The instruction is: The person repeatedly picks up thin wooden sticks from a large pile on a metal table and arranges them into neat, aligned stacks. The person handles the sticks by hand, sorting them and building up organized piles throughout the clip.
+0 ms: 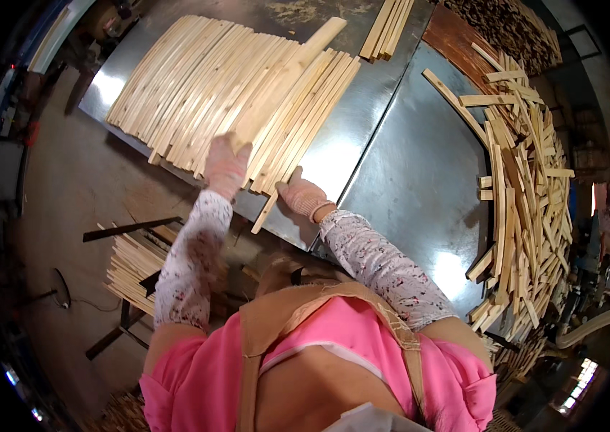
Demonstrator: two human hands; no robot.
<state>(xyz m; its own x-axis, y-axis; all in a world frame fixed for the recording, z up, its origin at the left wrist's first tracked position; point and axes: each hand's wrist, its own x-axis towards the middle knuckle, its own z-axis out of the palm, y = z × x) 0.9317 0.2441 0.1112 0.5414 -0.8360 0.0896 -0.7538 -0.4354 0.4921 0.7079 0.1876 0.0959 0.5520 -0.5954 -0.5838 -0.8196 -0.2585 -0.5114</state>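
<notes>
On the steel-topped desk [398,165] a broad fan of pale wooden slats [233,86] lies side by side, their near ends just at the desk's front edge; the person's left hand [226,165], in a pink knit glove, rests flat on those near ends, fingers pressed together and laid along the wood; the right hand [302,194], gloved alike, sits at the fan's right-hand near corner, its fingers curled against the end of one slat [270,204] that juts out past the desk edge, though whether it truly pinches that slat I cannot tell; one wider board [298,65] lies slantwise on top of the fan. These slats look thin, light and stiff, dry and a little splintery I would judge, apt to slide over one another on the smooth metal; best gripped near the ends or squared up by pressing the ends together, and likely to snap if bent hard at the middle. Right of the fan, along the desk's far side, a loose heap of offcut sticks [528,187] curves round; below the desk's front edge, to the left, another bundle of slats [132,266] rests on a dark frame.
</notes>
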